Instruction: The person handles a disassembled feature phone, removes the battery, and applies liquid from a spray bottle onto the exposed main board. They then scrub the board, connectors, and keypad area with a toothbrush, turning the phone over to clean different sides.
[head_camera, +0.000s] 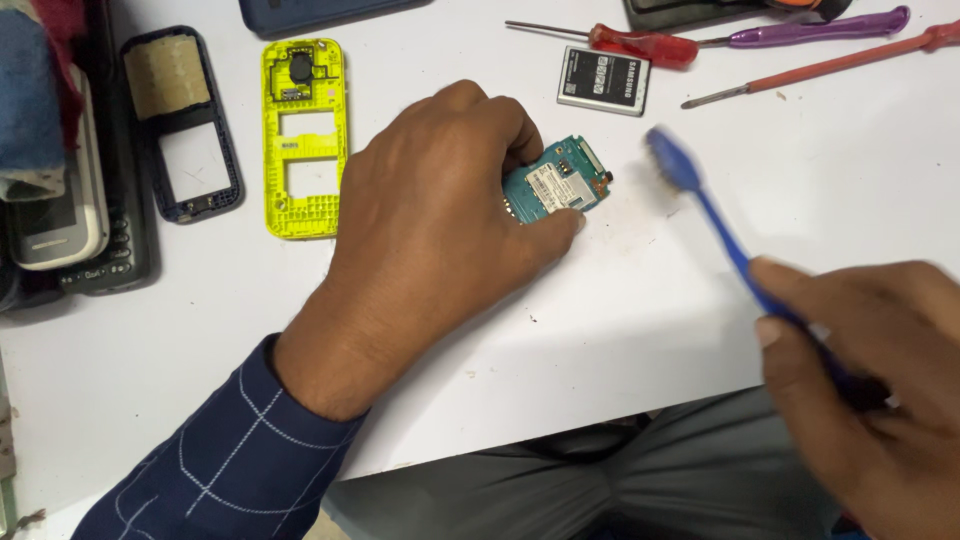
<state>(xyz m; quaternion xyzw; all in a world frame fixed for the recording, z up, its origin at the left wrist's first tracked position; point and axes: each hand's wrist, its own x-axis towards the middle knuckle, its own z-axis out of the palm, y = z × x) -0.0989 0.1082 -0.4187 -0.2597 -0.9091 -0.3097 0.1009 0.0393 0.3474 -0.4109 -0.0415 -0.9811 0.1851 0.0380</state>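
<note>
Left hand (430, 240) clamped on teal circuit board (560, 180) pinned to white tabletop (650, 300), right hand (880, 380) closed around blurred blue toothbrush (700, 200) just beside it; risk of bristles snagging small components or board skidding loose.

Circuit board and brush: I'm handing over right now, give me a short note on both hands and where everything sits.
Left hand: pins the teal circuit board flat on the white table.
Right hand: grips a blue toothbrush, its head in the air just right of the board, blurred.
Nearby: yellow phone frame and dark frame to the left, battery and screwdrivers above.
Done: phone opened, board out.
Left: judging by the poised brush, probably brushing; the board's cleanliness cannot be told.
</note>
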